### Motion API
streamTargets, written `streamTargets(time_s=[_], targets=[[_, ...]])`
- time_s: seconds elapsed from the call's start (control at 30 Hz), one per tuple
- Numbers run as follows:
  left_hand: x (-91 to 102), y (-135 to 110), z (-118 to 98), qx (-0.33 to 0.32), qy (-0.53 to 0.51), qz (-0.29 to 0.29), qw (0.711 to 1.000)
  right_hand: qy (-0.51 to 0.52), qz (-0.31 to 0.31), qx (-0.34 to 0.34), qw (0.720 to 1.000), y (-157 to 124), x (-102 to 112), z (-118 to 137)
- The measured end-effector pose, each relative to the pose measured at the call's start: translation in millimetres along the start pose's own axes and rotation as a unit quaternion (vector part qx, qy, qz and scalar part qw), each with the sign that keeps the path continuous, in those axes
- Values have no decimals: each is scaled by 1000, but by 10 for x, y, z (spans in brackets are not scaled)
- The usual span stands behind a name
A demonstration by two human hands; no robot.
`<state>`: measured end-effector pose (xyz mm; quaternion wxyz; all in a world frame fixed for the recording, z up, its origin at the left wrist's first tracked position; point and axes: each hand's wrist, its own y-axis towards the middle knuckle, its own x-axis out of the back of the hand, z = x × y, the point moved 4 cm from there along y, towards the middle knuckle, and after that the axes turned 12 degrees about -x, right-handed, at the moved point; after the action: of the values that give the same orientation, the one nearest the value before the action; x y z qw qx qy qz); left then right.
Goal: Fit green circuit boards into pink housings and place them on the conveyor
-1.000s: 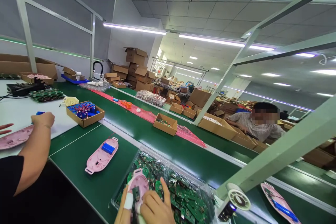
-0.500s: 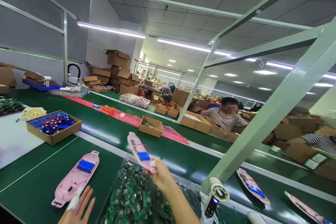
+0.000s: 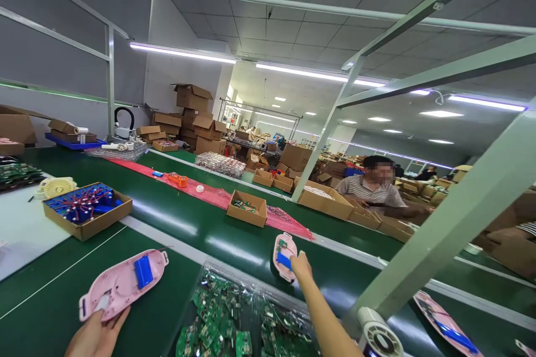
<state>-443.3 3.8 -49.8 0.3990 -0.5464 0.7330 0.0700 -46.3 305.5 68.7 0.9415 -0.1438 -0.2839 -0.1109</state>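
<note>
My left hand (image 3: 97, 333) grips the lower end of a pink plastic housing (image 3: 121, 287), thumb inside and fingers beneath. A blue battery pack (image 3: 143, 271) sits in its far end, with a thin red wire there. Further right, over the green belt, my right hand (image 3: 302, 268) is closed on the near end of a second pink housing (image 3: 290, 242). That one has a blue battery pack (image 3: 284, 260) and a small green board inside. Between my arms lie many green circuit boards (image 3: 218, 312) on clear plastic. White covering shows on my left thumb.
A carton of blue batteries (image 3: 84, 223) with red wires stands at left. Across the belt sits a small carton of boards (image 3: 247, 215) beside pink bubble wrap (image 3: 288, 223). A slanted metal post (image 3: 444, 223), a white fan (image 3: 381, 334) and another pink housing (image 3: 446, 326) are at right. A co-worker (image 3: 372, 184) sits opposite.
My left hand, open beside the left housing before, now holds it, and that housing is turned. My right hand has carried its housing rightward, over the belt. The view has shifted slightly.
</note>
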Motion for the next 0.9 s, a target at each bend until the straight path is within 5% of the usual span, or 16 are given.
streamTargets(time_s=[0.13, 0.27, 0.43, 0.63, 0.8, 0.9], targets=[[-142, -212, -122, 28, 0, 50, 998, -173, 92, 191, 962, -615, -190, 142], [-198, -512, -156, 58, -1, 52, 997, -314, 272, 353, 838, -1620, -615, 33], [-236, -823, -220, 17, -6, 74, 997, -425, 314, 420, 738, -2204, -974, -129], [-148, -995, -317, 62, -27, 116, 991, -411, 304, 423, 748, -2203, -1020, -93], [32, -1096, -194, 140, 20, 168, 976, -292, 321, 433, 790, -2225, -691, 65], [95, -1138, -86, 94, 110, 168, 975, -226, 358, 419, 803, -2262, -425, 136]])
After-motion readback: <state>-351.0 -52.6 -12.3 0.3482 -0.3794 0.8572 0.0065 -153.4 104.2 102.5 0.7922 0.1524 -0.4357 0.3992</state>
